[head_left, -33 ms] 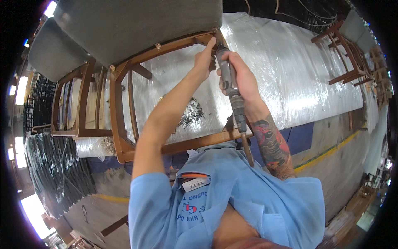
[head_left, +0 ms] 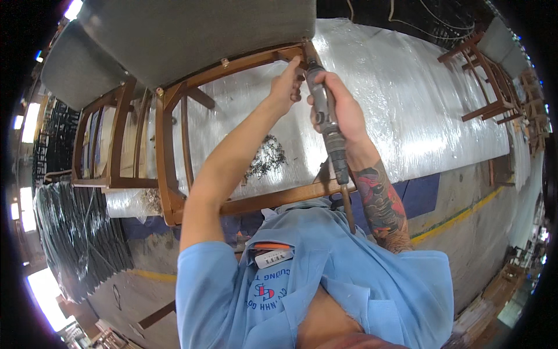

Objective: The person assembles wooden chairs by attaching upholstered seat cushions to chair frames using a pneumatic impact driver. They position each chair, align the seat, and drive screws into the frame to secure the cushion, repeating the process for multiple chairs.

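My right hand [head_left: 343, 110] is wrapped around a grey air screwdriver [head_left: 333, 136], its nose pointing away from me at the far right corner of a brown wooden chair frame [head_left: 256, 60]. From the driver's near end a brown hose [head_left: 348, 209] runs down toward my shirt. Beside the nose is my left hand [head_left: 285, 87], thumb stretched up to the frame's corner and fingers curled. Whatever those fingers may hold is too small to make out. A grey panel [head_left: 197, 35] adjoins the frame's far rail, where metal brackets [head_left: 225, 62] show.
Clear plastic wrap [head_left: 395, 110] covers the work surface under the frame. A pile of dark screws [head_left: 268, 157] lies on it, inside the frame. Another chair [head_left: 110, 139] stands at left, and one more [head_left: 488, 81] at far right. Grey bundled strips [head_left: 81, 244] hang at lower left.
My left hand has drawn back slightly from the driver's nose, and its curled fingers show more. The driver stays at the same corner in my right hand.
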Demonstrator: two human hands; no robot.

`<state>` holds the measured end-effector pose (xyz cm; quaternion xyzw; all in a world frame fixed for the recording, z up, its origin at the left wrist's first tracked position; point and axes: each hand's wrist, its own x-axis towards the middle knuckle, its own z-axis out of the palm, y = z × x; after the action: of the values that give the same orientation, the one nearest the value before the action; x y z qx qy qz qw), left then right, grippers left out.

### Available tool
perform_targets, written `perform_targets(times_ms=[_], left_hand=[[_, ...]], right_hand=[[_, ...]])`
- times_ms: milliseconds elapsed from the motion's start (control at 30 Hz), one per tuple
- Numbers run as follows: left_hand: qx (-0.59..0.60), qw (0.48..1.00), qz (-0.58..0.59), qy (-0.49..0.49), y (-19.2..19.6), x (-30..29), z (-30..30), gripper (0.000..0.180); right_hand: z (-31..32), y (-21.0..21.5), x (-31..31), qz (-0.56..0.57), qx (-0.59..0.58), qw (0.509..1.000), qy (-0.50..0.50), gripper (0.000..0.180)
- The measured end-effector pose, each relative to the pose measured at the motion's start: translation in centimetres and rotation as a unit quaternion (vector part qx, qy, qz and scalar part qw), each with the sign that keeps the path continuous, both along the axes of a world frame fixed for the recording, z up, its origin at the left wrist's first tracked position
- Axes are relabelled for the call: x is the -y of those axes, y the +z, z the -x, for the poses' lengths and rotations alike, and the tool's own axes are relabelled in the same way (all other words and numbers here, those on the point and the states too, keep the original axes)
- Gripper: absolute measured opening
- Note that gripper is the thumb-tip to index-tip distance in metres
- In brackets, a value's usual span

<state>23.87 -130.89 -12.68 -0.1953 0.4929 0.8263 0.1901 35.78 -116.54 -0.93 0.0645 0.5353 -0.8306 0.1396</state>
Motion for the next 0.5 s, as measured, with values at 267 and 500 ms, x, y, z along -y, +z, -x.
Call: perform_targets(times_ms=[267,500], left_hand=[[0.030,0.999,-0.029,0.006,2.9,11.0,-4.4,0.027],[-0.072,0.993,-0.030,-0.087,4.9,14.8,-3.3,0.027]], right_hand=[[-2.2,1.1,0.4,-0.013,0.007,1.000,0.019,0.025],[-7.6,1.9,4.5,-0.061,-0.020,0.995,0.073,0.026]])
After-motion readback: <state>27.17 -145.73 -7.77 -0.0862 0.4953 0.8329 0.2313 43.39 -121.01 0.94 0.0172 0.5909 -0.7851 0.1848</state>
